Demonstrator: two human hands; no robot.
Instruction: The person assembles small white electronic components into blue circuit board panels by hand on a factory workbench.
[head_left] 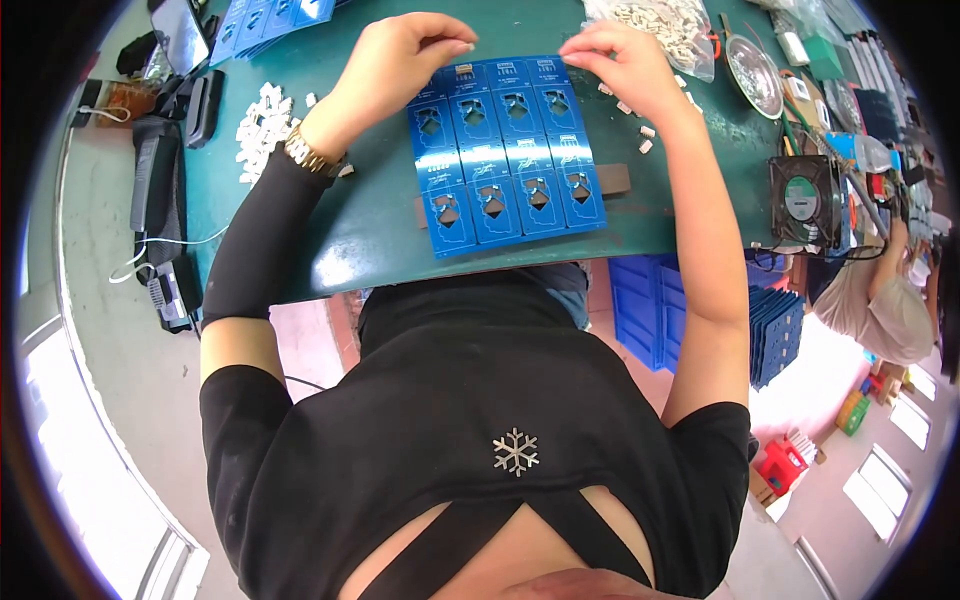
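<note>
A blue circuit board panel point(505, 160), divided into several like sections with cutouts, lies on the green table in front of me. Just above its far left part is my left hand point(400, 65), thumb and fingers pinched together. A small beige connector point(464, 72) sits on the panel's far edge below those fingertips. My right hand point(630, 70) is pinched as well, its fingertips by the panel's far right corner. Whatever either pinch holds is too small to make out. Loose white connectors point(646, 138) are scattered under my right wrist.
White connectors point(265, 130) form a pile at left; a plastic bag point(670, 30) holds more. Blue panels point(270, 22) lie at far left. Right of the bag are a metal strainer point(752, 78) and a black fan point(805, 200). Blue crates point(635, 310) stand below the table; a person point(880, 300) is at right.
</note>
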